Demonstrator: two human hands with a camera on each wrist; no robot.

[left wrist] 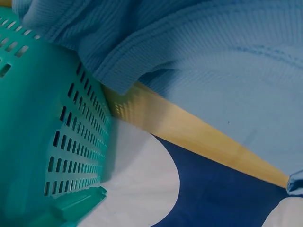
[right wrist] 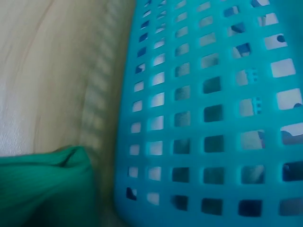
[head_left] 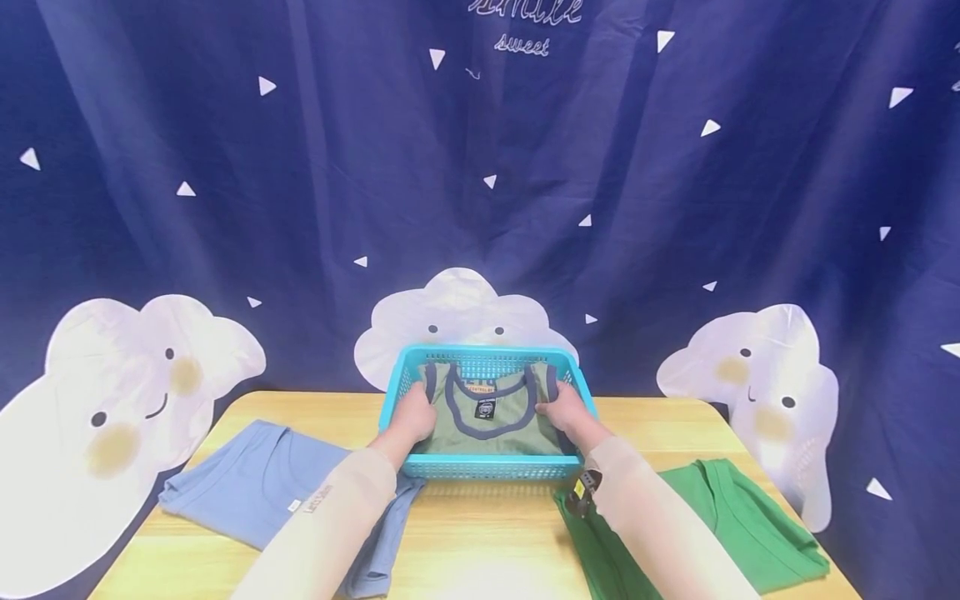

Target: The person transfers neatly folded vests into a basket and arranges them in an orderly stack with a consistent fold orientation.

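Note:
An olive-green top [head_left: 491,417] with navy trim at its neck and armholes lies inside a turquoise plastic basket [head_left: 487,467]. A dark label shows inside its neckline. My left hand [head_left: 414,415] reaches into the basket and grips the top's left side near the shoulder. At the opposite shoulder my right hand [head_left: 567,412] grips it, with the thumb side toward the neckline. Fingertips of both hands are partly hidden by the cloth. Neither wrist view shows a hand; the basket's slotted wall [left wrist: 78,137] and grid wall [right wrist: 194,118] fill much of them.
To the left, a blue garment [head_left: 262,479] lies folded on the wooden table [head_left: 480,533], partly under the left forearm. A green garment [head_left: 765,525] lies to the right, partly behind the right forearm. Behind the table hangs a navy curtain [head_left: 480,225] with cloud shapes.

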